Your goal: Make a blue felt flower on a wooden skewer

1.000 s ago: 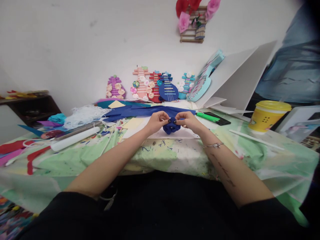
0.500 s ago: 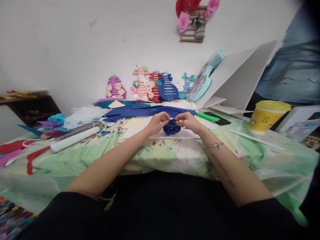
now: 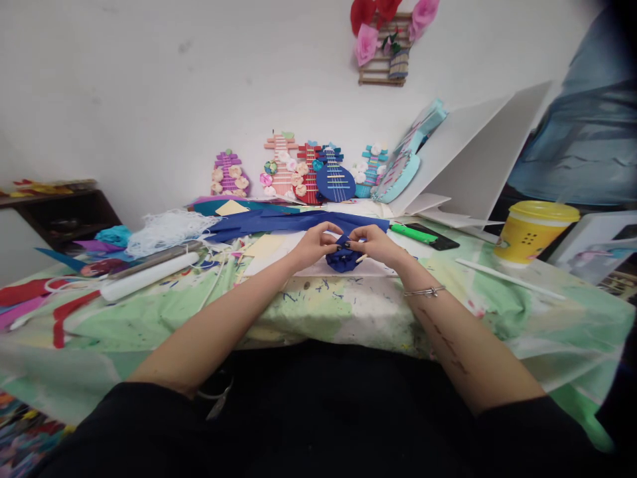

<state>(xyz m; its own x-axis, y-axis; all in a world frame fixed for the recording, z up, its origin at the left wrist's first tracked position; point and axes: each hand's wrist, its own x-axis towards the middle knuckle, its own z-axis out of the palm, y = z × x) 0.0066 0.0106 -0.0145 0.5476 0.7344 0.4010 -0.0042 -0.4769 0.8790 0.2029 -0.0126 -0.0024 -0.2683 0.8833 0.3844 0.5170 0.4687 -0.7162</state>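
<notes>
A dark blue paper flower point(image 3: 342, 261) with crumpled petals is between my two hands, just above the near edge of a white board point(image 3: 269, 264). My left hand point(image 3: 315, 245) pinches its upper left side with thumb and forefinger. From the other side, my right hand point(image 3: 372, 244) grips the top of the flower with bent fingers. A small pale stick-like tip pokes out beneath the right fingers; I cannot make out what it is. Behind the hands lie flat sheets of blue paper point(image 3: 243, 223).
Several small decorated paper lutes, among them a blue lute point(image 3: 336, 182), lean on the wall. To the right are a green cutter point(image 3: 414, 233), a white stick point(image 3: 507, 277) and a yellow cup point(image 3: 537, 232). White string point(image 3: 166, 232) and a white roller point(image 3: 149, 276) lie left.
A pointed blue paper piece now stands up between my fingers at the flower's top. My fingers have shifted slightly around the flower; the forearms have hardly moved.
</notes>
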